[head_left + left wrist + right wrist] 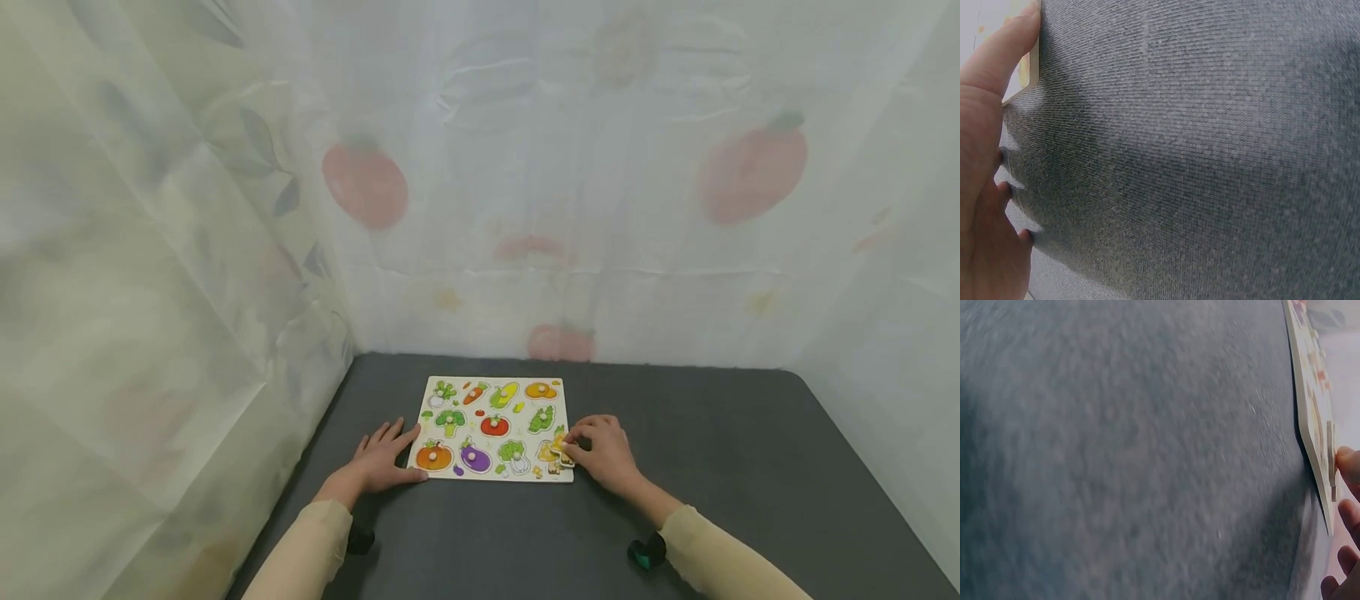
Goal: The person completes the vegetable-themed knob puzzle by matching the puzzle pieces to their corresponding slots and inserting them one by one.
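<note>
A white wooden vegetable puzzle board (459,382) lies flat on the dark table, with pumpkin, eggplant, tomato and other pieces in it. My left hand (384,460) rests at its left edge, fingers spread, the thumb on the near left corner; the left wrist view also has this thumb (1013,40) on the corner. Over the board's near right corner, my right hand (602,451) pinches a yellow puzzle piece (558,446), which overlaps the mushroom picture (547,453). Seen edge-on in the right wrist view, the piece (1331,450) sits close over the board, at the fingertips.
The dark grey table (705,442) extends to both sides of the board. Pale curtains with printed fruit (366,185) hang behind and at the sides. Each wrist wears a dark band, the right one (647,552) low over the table.
</note>
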A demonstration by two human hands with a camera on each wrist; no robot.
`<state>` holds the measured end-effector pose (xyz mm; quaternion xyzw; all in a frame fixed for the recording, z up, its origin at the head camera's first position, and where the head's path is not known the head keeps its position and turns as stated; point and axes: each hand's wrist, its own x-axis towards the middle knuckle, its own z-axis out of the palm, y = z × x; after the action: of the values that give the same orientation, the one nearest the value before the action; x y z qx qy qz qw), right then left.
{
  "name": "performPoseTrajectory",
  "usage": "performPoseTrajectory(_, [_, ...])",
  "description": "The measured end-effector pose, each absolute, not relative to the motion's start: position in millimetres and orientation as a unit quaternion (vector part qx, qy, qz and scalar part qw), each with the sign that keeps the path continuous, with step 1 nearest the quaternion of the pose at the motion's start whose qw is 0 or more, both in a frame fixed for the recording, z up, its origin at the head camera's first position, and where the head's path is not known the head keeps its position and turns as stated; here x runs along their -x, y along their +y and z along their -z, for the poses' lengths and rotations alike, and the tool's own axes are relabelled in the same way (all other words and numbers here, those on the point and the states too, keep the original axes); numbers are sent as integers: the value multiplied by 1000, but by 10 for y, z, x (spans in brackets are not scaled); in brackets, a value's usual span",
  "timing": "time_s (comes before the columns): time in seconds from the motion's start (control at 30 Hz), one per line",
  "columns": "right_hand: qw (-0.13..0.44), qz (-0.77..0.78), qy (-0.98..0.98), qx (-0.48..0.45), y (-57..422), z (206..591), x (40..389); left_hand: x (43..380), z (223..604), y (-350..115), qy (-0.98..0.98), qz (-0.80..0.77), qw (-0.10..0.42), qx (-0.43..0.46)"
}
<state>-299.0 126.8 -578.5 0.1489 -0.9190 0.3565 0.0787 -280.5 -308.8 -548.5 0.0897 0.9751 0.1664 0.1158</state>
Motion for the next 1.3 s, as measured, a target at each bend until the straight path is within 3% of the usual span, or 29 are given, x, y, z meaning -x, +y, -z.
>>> performPoseTrajectory(0.83, [75,-347,-916,-188,1061,5861,2965,2824,5543,-3122,975,-165,107,-103])
performPoseTrajectory(1.3, [76,-345,-916,-192,1068,5877,2957,2814,5456,-3067,977,-150,127,-86])
